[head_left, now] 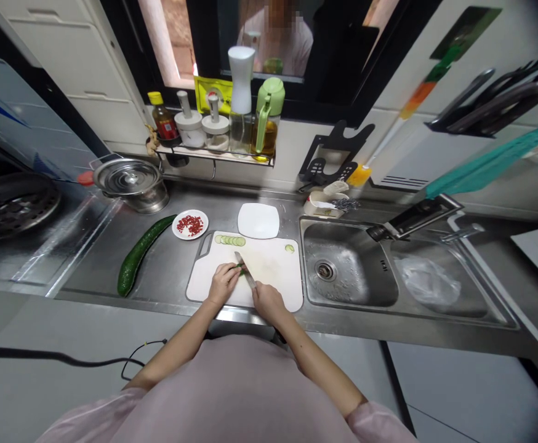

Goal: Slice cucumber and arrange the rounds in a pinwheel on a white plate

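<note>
My right hand [268, 303] is closed round the handle of a kitchen knife [249, 279], whose blade slants up and to the left over a white cutting board [208, 282]. My left hand [223, 281] presses its fingers on a small dark green vegetable piece [240, 269] against the blade; most of that piece is hidden. Along the board's top edge lies a row of pale green cucumber slices [230, 240]. One more cut piece [290, 248] sits near the upper right corner. Left of the board, a long dark green cucumber [140, 257] rests on the steel counter.
Behind the board are a small plate of red bits [190, 225] and a white square plate [258, 220]. A lidded steel pot [133, 184] stands back left. The sink [349, 264] borders the board's right side. Seasoning bottles line a wall rack [213, 155].
</note>
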The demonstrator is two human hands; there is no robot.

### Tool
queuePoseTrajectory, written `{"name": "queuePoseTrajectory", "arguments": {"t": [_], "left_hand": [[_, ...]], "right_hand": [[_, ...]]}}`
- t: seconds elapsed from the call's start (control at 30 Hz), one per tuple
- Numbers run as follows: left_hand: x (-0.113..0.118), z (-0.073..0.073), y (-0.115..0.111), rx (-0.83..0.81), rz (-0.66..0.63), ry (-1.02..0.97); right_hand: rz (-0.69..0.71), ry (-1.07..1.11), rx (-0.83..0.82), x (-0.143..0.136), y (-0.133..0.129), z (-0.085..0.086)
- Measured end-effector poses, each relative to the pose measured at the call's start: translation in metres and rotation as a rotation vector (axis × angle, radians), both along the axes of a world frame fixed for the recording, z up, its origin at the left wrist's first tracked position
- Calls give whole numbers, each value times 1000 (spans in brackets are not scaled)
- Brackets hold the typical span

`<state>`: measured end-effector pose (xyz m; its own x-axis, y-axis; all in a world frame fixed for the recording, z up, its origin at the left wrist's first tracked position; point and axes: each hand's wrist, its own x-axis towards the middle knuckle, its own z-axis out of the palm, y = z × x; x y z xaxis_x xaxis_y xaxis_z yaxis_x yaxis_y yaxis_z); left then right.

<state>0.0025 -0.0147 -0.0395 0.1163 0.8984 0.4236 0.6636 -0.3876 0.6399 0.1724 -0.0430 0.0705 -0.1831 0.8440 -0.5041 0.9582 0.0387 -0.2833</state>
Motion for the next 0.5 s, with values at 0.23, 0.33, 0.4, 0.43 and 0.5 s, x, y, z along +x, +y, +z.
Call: {"name": "queuePoseTrajectory", "arguments": {"t": [0.23, 0.33, 0.4, 0.43, 0.5], "left_hand": [[-1, -2, 1, 31, -1, -4], [-1, -3, 1, 38, -12, -3], [-1, -4, 1, 49, -18, -11], [-1, -4, 2, 54, -22, -16], [-1, -5, 2, 57, -26, -21]], "right_hand": [[26, -7, -5, 0, 4, 2], [31, -4, 8, -5, 12, 0], [28, 2, 11, -8, 16, -1], [27, 3, 13, -8, 16, -1], [29, 2, 15, -8, 16, -2]]}}
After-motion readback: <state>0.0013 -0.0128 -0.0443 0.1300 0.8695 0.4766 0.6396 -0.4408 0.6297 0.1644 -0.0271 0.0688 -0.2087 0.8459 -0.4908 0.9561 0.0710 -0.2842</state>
